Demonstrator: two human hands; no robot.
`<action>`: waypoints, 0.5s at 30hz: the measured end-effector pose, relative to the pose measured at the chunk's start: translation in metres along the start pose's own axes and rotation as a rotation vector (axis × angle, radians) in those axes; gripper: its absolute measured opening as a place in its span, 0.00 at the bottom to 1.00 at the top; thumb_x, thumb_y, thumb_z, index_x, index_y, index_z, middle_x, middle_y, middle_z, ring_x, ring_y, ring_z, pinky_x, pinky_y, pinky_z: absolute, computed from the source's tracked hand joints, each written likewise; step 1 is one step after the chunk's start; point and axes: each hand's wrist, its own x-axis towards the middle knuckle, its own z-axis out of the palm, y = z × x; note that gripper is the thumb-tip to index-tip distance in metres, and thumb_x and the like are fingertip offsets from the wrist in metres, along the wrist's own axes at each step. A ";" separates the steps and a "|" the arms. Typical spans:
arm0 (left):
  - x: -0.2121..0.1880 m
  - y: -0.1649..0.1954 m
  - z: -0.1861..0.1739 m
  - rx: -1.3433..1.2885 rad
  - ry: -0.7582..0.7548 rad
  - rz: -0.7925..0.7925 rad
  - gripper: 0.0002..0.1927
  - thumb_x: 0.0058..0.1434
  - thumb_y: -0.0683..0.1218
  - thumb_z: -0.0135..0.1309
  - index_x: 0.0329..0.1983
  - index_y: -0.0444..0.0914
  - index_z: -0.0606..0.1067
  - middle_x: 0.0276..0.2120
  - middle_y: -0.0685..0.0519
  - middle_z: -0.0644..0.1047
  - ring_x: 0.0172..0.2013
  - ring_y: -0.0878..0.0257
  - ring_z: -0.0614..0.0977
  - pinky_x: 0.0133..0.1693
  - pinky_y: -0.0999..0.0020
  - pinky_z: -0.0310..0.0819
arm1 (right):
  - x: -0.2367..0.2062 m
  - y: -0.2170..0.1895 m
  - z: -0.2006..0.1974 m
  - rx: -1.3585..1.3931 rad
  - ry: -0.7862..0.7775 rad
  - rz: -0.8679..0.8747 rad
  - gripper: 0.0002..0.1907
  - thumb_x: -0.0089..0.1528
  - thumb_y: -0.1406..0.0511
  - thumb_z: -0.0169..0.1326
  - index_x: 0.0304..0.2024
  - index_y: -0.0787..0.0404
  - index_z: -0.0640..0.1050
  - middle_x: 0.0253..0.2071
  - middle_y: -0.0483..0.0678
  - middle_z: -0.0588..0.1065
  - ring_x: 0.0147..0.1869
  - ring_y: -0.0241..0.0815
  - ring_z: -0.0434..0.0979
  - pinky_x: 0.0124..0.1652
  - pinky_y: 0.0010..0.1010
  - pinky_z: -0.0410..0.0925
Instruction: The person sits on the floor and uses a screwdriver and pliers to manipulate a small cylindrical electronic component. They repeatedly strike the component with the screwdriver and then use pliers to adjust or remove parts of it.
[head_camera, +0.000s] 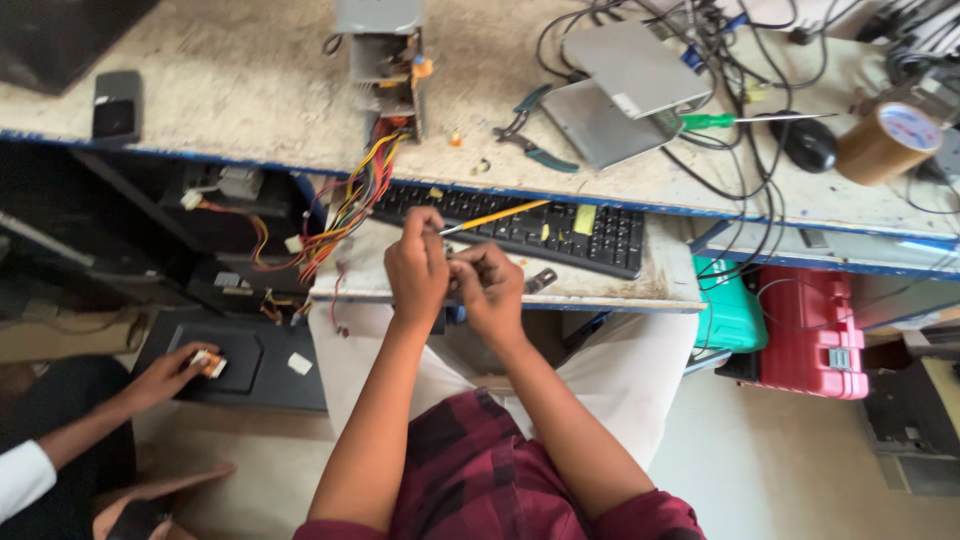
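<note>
The left hand is closed in a pinch around the near end of a yellow-handled screwdriver, whose shaft slants up and to the right over a black keyboard. The right hand is curled shut just beside it, fingers touching the left hand; something small seems to be pinched between them, but it is too hidden to tell what. Both hands hover above a pull-out shelf that carries the keyboard, with a small metal piece lying on it just right of the right hand.

A bundle of coloured wires hangs down from an opened power supply unit on the bench, just left of the left hand. Farther right on the bench lie green-handled pliers, two grey metal drives, a green-handled screwdriver, a black mouse and a roll of brown tape. A dark phone lies at far left. Under the bench at right stand a green case and a red case. At lower left, another person's hand rests on a black computer case.
</note>
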 end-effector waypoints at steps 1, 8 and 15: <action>0.000 0.000 0.000 0.006 -0.005 -0.011 0.07 0.68 0.38 0.40 0.42 0.39 0.70 0.26 0.43 0.76 0.27 0.43 0.81 0.30 0.51 0.69 | 0.000 -0.002 0.000 -0.035 0.011 -0.021 0.01 0.67 0.74 0.54 0.39 0.68 0.75 0.34 0.46 0.78 0.35 0.29 0.78 0.36 0.21 0.75; -0.003 0.002 0.009 -0.002 -0.013 -0.033 0.06 0.68 0.39 0.40 0.42 0.36 0.69 0.23 0.45 0.74 0.23 0.48 0.79 0.28 0.54 0.68 | -0.002 -0.026 0.001 -0.236 0.095 -0.132 0.02 0.65 0.75 0.56 0.36 0.68 0.77 0.30 0.48 0.80 0.33 0.31 0.82 0.34 0.22 0.74; -0.009 0.005 0.015 -0.024 0.027 -0.016 0.05 0.68 0.39 0.41 0.42 0.36 0.68 0.22 0.48 0.73 0.23 0.54 0.79 0.27 0.60 0.69 | -0.004 -0.038 0.000 -0.345 0.136 -0.256 0.01 0.63 0.75 0.56 0.36 0.67 0.77 0.31 0.50 0.81 0.35 0.34 0.84 0.35 0.24 0.74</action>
